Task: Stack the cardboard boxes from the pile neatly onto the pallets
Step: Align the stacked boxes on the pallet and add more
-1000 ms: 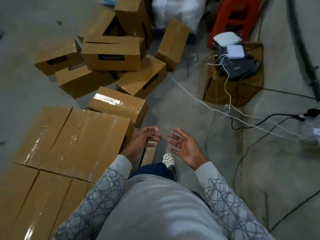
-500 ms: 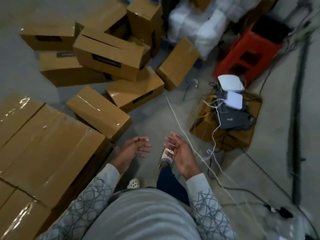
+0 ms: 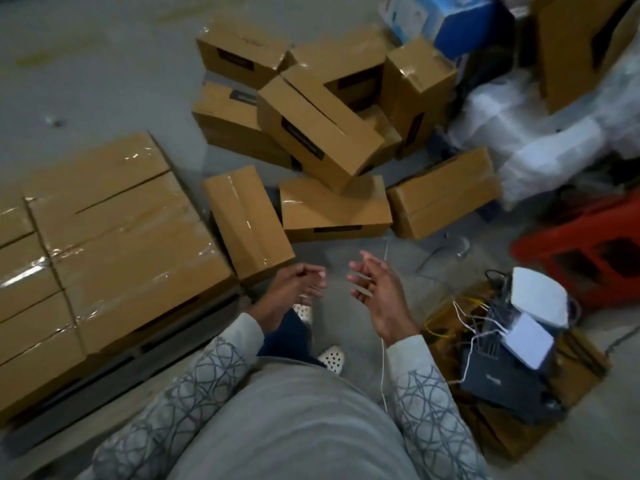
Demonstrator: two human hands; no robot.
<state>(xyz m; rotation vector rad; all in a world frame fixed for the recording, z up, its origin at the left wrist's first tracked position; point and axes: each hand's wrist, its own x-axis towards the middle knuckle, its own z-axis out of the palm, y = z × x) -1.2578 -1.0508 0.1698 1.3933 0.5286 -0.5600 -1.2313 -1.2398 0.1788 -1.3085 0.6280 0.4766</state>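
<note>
Nearest the camera, a grey jumper with line-patterned sleeves (image 3: pixel 214 375) is seen. Just ahead, the left hand (image 3: pixel 294 289) and the right hand (image 3: pixel 379 292) are held out side by side over the grey concrete floor (image 3: pixel 104 81), a gap between them. Both are empty, with fingers loosely bent and nothing gripped. Beneath them, two white perforated clogs (image 3: pixel 330 356) are glimpsed, and a thin white cable (image 3: pixel 382 368) is trailed past the right wrist.

To the left, a neat layer of taped brown cardboard boxes (image 3: pixel 114 237) is laid on a grey pallet (image 3: pixel 156 351). Just beside its far corner, one long brown cardboard box (image 3: pixel 247 220) is lying on the floor, nearest the left hand.

Beyond, the loose pile of brown cardboard boxes (image 3: pixel 346 98) is heaped up. A flat box (image 3: pixel 334 209) is topped by a tilted box (image 3: pixel 318 129), and a further box (image 3: pixel 443 194) is lying to their right.

On the right, white and dark network devices (image 3: pixel 526 327) are set on a brown cardboard piece (image 3: pixel 585 368), with a red plastic stool (image 3: pixel 588 251) behind. Farthest back, white plastic bags (image 3: pixel 540 140) and a blue-and-white carton (image 3: pixel 450 19) are seen.
</note>
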